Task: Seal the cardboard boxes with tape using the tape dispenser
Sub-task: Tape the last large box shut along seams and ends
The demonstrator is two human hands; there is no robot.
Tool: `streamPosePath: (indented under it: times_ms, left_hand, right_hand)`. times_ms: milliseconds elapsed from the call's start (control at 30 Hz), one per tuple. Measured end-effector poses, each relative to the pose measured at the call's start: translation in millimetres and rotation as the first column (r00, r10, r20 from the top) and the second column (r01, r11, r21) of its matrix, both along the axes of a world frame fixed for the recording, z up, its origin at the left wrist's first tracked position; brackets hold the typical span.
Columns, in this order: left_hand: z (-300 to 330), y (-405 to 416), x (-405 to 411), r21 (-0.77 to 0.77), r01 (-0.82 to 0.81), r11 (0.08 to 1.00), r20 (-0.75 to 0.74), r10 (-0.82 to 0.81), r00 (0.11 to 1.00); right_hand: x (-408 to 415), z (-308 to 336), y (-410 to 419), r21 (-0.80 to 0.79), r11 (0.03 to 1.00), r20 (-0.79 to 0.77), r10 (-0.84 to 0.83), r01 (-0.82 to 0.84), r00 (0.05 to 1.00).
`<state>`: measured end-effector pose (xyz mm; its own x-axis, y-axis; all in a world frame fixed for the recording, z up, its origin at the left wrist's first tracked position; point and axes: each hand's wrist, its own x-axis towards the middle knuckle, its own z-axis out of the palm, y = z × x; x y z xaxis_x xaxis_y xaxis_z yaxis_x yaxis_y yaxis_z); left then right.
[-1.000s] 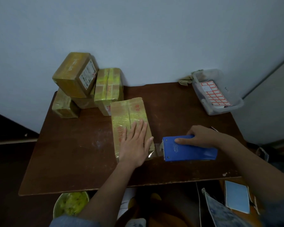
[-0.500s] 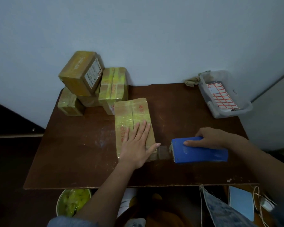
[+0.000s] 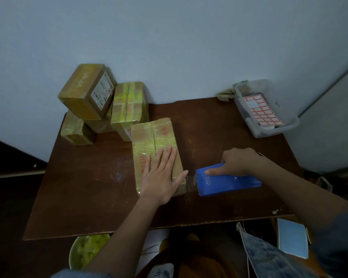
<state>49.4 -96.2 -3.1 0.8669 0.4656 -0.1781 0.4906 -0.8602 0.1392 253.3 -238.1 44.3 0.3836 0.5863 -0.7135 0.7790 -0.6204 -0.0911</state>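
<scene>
A flat cardboard box [image 3: 152, 137], wrapped in yellowish tape with red print, lies in the middle of the brown table [image 3: 88, 187]. My left hand [image 3: 161, 177] presses flat on its near end with straight fingers. My right hand [image 3: 237, 162] grips the blue tape dispenser [image 3: 229, 182] just right of the box. A short strip of clear tape [image 3: 190, 182] runs from the box's near right corner to the dispenser's toothed edge.
Several taped boxes [image 3: 129, 103] are stacked at the back left by the wall. A clear plastic tub [image 3: 285, 125] with a sheet of red-bordered labels sits at the back right. A bowl [image 3: 84, 251] and a blue notebook [image 3: 291, 239] lie below the table's front edge.
The dispenser pulled away to the right from the box, drawing out tape, then came back a little closer. My left hand stayed flat on the box.
</scene>
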Motion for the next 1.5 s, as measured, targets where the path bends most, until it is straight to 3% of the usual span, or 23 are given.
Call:
streamPosePath:
  times_ms: [100,167,233,367,533,667,800,900,967,1067,1100,1167,1200,1233,1300,1333,1367,1433,1500]
  left_hand:
    - [0,2,-1,-0.009,0.0,1.0,0.006,0.001,1.0]
    - [0,2,-4,-0.022,-0.003,1.0,-0.004,0.003,1.0]
    - [0,3,-4,-0.019,0.001,1.0,0.0,-0.001,1.0]
    - [-3,3,0,-0.049,-0.002,0.999,-0.008,0.002,1.0]
    - [0,4,0,-0.102,-0.027,0.994,-0.012,0.026,1.0]
    - [4,4,1,-0.194,-0.047,0.98,0.0,0.048,0.999]
    - [11,8,-1,-0.433,-0.06,0.899,0.13,0.128,0.983]
    - [18,15,-6,-0.702,-0.08,0.707,0.218,0.32,0.922]
    - [21,21,-12,-0.824,-0.051,0.565,0.269,0.468,0.842]
    - [21,28,-25,-0.787,-0.125,0.605,0.375,0.629,0.681]
    - [20,30,-31,-0.764,-0.187,0.618,0.395,0.677,0.621]
    - [18,30,-43,-0.74,-0.338,0.581,0.37,0.772,0.517]
    - [16,29,-49,-0.736,-0.407,0.541,0.331,0.812,0.48]
    - [14,28,-54,-0.737,-0.46,0.496,0.284,0.844,0.455]
    - [9,24,-60,-0.758,-0.502,0.417,0.192,0.878,0.439]
    - [8,22,-62,-0.767,-0.503,0.398,0.161,0.878,0.451]
    - [9,19,-62,-0.771,-0.499,0.395,0.143,0.871,0.47]
    - [10,17,-62,-0.766,-0.488,0.418,0.136,0.848,0.512]
    - [11,16,-61,-0.766,-0.464,0.446,0.146,0.823,0.55]
  right_hand:
    - [-5,-11,17,-0.017,0.999,0.076,0.045,-0.043,0.996]
    - [-4,-11,11,-0.121,0.976,0.273,0.209,-0.182,0.939]
    - [2,-11,-6,-0.219,0.959,0.358,0.25,-0.179,0.899]
    - [5,-25,-20,0.0,1.0,0.416,-0.014,0.015,0.909]
    - [-35,-57,-3,0.271,0.948,0.408,-0.268,0.165,0.873]
    - [-63,-91,0,0.322,0.89,0.277,-0.413,0.322,0.868]
    - [-79,-107,-4,0.36,0.83,0.165,-0.506,0.426,0.847]
    - [-80,-107,-8,0.37,0.786,0.063,-0.553,0.495,0.831]
    - [-81,-98,-10,0.374,0.781,0.088,-0.566,0.5,0.819]
    - [-87,-76,-14,0.528,0.731,0.192,-0.599,0.432,0.778]
    - [-91,-69,-15,0.606,0.684,0.153,-0.601,0.406,0.784]
    - [-96,-63,-13,0.662,0.563,-0.098,-0.591,0.496,0.801]
    - [-99,-61,-8,0.601,0.5,-0.277,-0.603,0.624,0.749]
    - [-103,-59,-3,0.476,0.407,-0.466,-0.635,0.78,0.616]
    - [-113,-59,8,0.075,0.157,-0.74,-0.654,0.985,0.161]
    - [-117,-59,11,-0.085,0.074,-0.785,-0.619,0.994,-0.021]
    - [-120,-59,14,-0.182,0.032,-0.799,-0.587,0.983,-0.129]
    - [-123,-61,16,-0.258,-0.001,-0.809,-0.546,0.966,-0.216]
    - [-123,-62,16,-0.266,-0.019,-0.818,-0.525,0.964,-0.236]
